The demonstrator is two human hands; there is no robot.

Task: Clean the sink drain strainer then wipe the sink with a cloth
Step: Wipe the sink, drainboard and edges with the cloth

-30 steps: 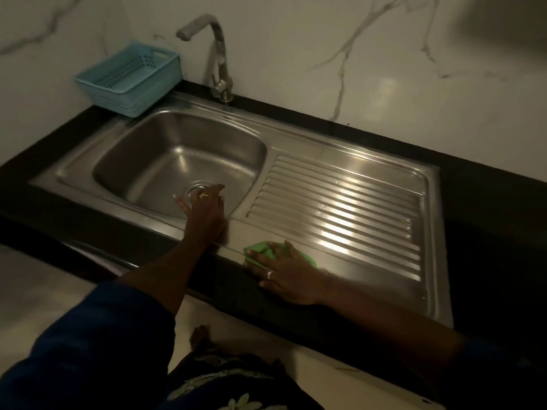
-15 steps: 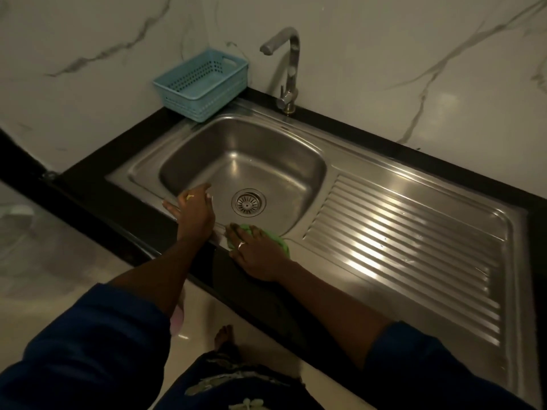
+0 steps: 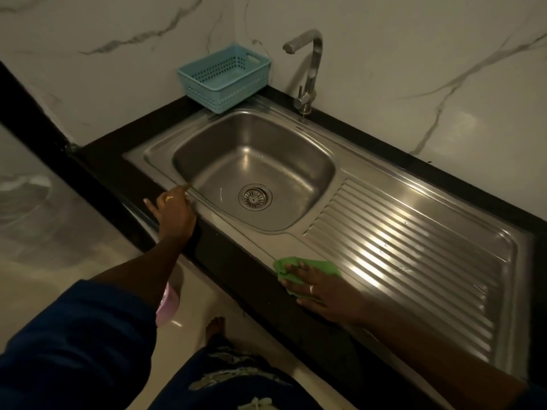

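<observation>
Shifted since the earlier frame: right hand (image 3: 321, 288) and cloth (image 3: 325, 266), from just below the strainer (image 3: 255, 197) rightward along the sink's (image 3: 296, 161) front rim; the two hands now well apart. Right hand: lower centre of frame, fingers (image 3: 291, 282) spread flat, pressing the green cloth against the rim at the near corner of the ribbed drainboard (image 3: 408, 250). Left hand (image 3: 174, 213): left of centre, fingers (image 3: 181, 191) released and straight, resting on the rim at the basin's near-left corner, holding nothing. Strainer: seated in the drain at the basin floor. Faucet (image 3: 309, 69): upper centre, behind the basin. Blue basket (image 3: 225, 76): on the black bench (image 3: 100, 159), left of the faucet.
</observation>
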